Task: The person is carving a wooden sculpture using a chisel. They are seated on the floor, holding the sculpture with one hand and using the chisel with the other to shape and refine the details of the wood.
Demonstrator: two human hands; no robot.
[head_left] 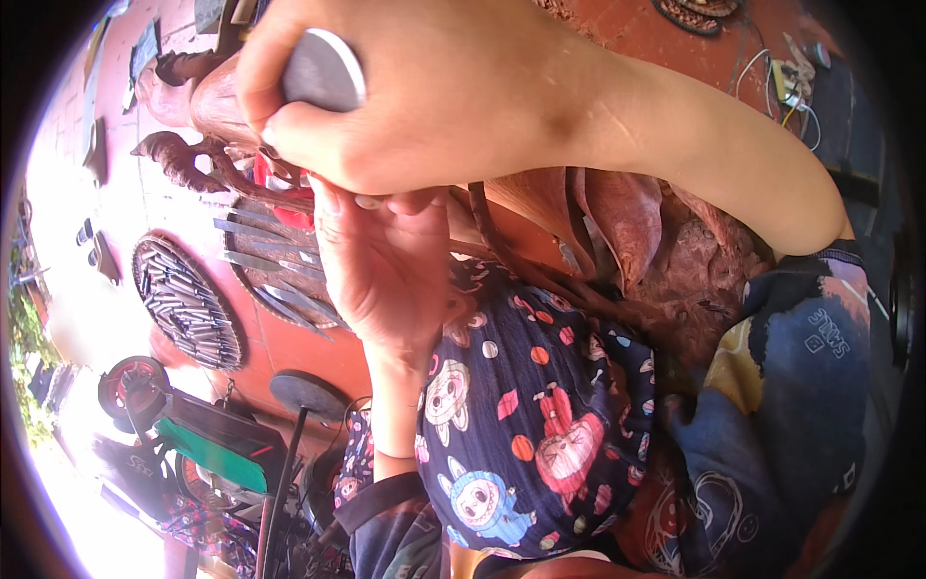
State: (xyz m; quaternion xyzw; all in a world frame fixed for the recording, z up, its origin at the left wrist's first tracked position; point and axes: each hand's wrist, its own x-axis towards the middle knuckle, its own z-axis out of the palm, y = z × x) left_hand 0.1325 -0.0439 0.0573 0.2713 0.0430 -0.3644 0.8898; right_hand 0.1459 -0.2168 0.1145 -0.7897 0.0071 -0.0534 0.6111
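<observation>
Our right hand (386, 116) grips a grey round-ended tool (323, 72); whether our left hand (381, 256), curled beneath, holds anything we cannot tell. Alongside, the wooden carving (622, 232) reaches toward the floor's (289, 352) left edge, seemingly shaped already, finishing probably left.

Blades (258, 261) lie between the hands (381, 265) and the rods (186, 301).

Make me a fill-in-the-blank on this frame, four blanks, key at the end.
1. The grey round-ended object is in the person's ____ (left/right) hand.
2. In the picture, the long grey metal blades lie to the ____ of the round brown woven tray.
3. The flat rectangular panel at lower left is coloured ____.
4. The blue cartoon figure has two long ____.

Missing: right; right; green; ears.
</observation>
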